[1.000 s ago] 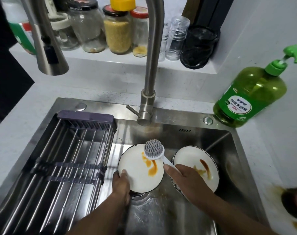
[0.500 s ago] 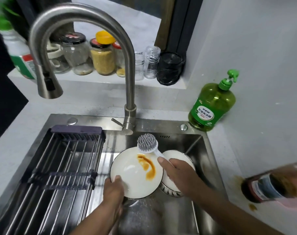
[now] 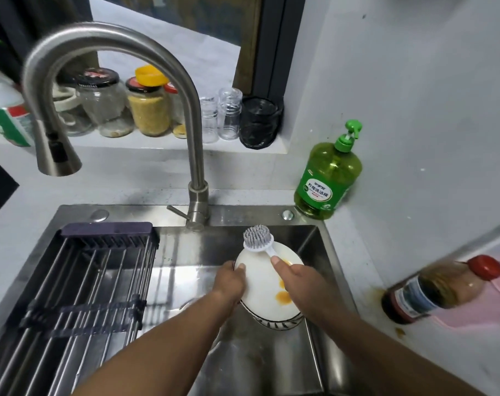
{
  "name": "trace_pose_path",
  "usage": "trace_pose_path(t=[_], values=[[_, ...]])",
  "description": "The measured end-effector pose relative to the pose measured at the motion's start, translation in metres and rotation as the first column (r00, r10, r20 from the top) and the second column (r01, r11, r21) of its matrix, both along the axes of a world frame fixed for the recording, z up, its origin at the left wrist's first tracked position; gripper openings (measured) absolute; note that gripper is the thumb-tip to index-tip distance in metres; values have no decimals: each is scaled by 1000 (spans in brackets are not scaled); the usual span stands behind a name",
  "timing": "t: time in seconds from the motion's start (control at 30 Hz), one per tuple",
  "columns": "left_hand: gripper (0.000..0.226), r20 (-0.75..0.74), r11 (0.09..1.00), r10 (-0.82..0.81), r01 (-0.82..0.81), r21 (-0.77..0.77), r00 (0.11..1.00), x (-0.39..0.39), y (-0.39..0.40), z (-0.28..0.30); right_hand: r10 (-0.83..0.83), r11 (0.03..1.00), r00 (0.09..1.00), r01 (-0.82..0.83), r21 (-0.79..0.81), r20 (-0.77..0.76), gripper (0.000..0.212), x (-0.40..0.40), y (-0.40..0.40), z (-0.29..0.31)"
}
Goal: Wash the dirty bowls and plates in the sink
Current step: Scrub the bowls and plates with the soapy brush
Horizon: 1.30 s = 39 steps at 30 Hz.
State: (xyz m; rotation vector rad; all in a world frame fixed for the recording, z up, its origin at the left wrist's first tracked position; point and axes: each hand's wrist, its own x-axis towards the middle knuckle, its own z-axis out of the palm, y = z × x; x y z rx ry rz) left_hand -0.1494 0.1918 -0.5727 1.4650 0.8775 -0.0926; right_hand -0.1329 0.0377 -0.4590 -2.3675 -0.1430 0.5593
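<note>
The round white plate (image 3: pixel 264 284), still smeared with orange sauce, sits tilted over a patterned bowl (image 3: pixel 277 321) at the right of the steel sink (image 3: pixel 243 361). The left hand (image 3: pixel 228 281) pinches its left rim; the right hand (image 3: pixel 297 281) grips a white grey-bristled brush (image 3: pixel 257 238) with its head raised past the far rim. The curved steel tap (image 3: pixel 114 67) looks dry and the rack (image 3: pixel 80 287) at the left is bare, so I'd say washing has barely begun.

In the sink (image 3: pixel 314 352), right half: plate (image 3: pixel 264 292), over a bowl (image 3: pixel 280 321) beneath it. Left half: rack (image 3: pixel 80 295) across the basin. Behind the sink at mid rim: tap (image 3: pixel 195 178), spout arching left over the rack. Left hand (image 3: pixel 228 284) on the plate's left edge; right hand (image 3: pixel 297 281) over its right side with a brush (image 3: pixel 258 238) reaching past the far rim. On the table (image 3: pixel 366 252), back right corner: soap bottle (image 3: pixel 327 178); right of the sink: sauce bottle (image 3: pixel 440 287). On the ledge behind the tap: jars (image 3: pixel 128 107)
</note>
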Motion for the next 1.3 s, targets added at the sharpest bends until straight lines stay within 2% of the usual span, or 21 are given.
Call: trace_pose_path(t=[0.13, 0.3, 0.47, 0.6, 0.73, 0.8, 0.87, 0.97, 1.07, 1.17, 1.23, 1.3], values=[[34, -53, 990, -87, 92, 109, 995, 11, -6, -7, 10, 993, 1000, -11, -114, -11, 59, 0, -21, -17], [35, -128, 927, -228, 256, 275, 965, 28, -14, -6, -91, 985, 995, 83, -150, -48, 60, 0, -47, -30], [25, -211, 797, -346, 405, 447, 914, 37, -18, -7, -103, 981, 991, 86, -176, -86, 57, -1, -59, -38], [28, -350, 597, -401, 532, 601, 846, 40, -16, 2, -98, 981, 991, 81, -174, -92, 56, 2, -57, -37], [27, -386, 514, -420, 566, 645, 821, 43, -17, 11, -116, 982, 988, 99, -163, -99, 52, 5, -52, -32], [22, -377, 493, -442, 571, 656, 814, 45, -19, 14, -168, 983, 974, 155, -95, -153, 48, 5, -50, -28], [16, -337, 529, -454, 554, 643, 825, 47, -17, 18, -207, 978, 953, 211, -8, -221, 46, 3, -49, -24], [14, -236, 601, -460, 495, 628, 856, 41, -10, 21, -169, 984, 959, 179, 23, -225, 43, 2, -48, -13], [18, -98, 753, -387, 375, 541, 917, 18, -2, 22, -94, 995, 984, 99, 25, -152, 39, 4, -44, 6], [24, 17, 926, -182, 165, 340, 983, -16, 1, 28, 122, 977, 991, -110, -183, 57, 34, 6, -44, 26], [35, 35, 977, -90, 82, 195, 995, -39, 1, 23, 304, 904, 947, -252, -345, 104, 30, 1, -42, 39], [51, 43, 998, -14, 12, 55, 999, -61, 7, 19, 484, 779, 867, -364, -510, 120, 30, -9, -34, 57]])
